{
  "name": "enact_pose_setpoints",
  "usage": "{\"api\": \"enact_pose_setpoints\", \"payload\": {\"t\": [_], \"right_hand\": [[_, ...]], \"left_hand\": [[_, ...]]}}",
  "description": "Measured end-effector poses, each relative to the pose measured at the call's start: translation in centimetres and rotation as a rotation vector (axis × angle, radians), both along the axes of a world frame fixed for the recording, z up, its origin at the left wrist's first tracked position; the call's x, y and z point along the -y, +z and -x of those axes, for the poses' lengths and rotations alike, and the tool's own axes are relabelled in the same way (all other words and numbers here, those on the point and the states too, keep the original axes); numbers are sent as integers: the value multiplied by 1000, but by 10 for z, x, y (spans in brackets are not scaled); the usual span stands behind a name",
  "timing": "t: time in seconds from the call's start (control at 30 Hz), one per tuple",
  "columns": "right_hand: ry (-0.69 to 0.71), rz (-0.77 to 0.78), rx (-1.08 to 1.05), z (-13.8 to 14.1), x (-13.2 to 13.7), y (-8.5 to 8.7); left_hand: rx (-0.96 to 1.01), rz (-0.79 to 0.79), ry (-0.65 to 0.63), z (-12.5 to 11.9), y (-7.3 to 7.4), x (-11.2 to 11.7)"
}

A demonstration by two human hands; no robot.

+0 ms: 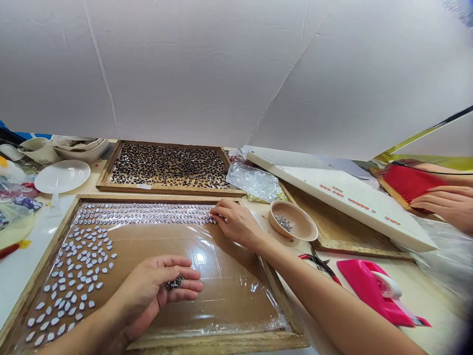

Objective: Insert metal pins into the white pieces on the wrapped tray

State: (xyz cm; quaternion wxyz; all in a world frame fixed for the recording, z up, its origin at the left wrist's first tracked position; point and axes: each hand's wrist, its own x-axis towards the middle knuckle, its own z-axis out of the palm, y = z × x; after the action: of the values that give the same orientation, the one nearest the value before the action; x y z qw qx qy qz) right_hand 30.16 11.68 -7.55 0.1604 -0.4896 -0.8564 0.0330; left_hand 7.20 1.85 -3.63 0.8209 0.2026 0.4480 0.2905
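Note:
My left hand (157,286) is cupped palm up over a wooden-framed tray (218,342), holding a small heap of dark metal pieces (175,282) against its fingers. At the tray's far right corner, my right hand (236,224) pinches at the end of neat rows of small white pieces (144,213), most with a dark centre. Whatever sits between those fingertips is too small to make out. Loose white leaf-shaped pieces (83,259) lie scattered over the tray's left side. Clear plastic film covers the tray's brown base.
Behind stands another framed tray (170,167) full of dark pieces. To the right are a bowl (295,222) of metal bits, pliers (320,264), a pink tape dispenser (373,291) and a white foam board (340,197). Another person's hand (445,202) touches red material (412,182).

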Motion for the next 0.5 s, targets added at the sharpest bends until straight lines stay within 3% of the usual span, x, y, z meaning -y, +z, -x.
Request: {"api": "enact_pose_setpoints", "payload": {"t": [0.17, 0.3, 0.5], "right_hand": [[14, -47, -56, -3, 2, 4], [73, -104, -201, 9, 19, 17], [332, 150, -380, 49, 67, 49]], "left_hand": [[11, -9, 19, 1, -1, 1], [12, 0, 40, 1, -2, 1], [129, -9, 94, 1, -2, 1]]}}
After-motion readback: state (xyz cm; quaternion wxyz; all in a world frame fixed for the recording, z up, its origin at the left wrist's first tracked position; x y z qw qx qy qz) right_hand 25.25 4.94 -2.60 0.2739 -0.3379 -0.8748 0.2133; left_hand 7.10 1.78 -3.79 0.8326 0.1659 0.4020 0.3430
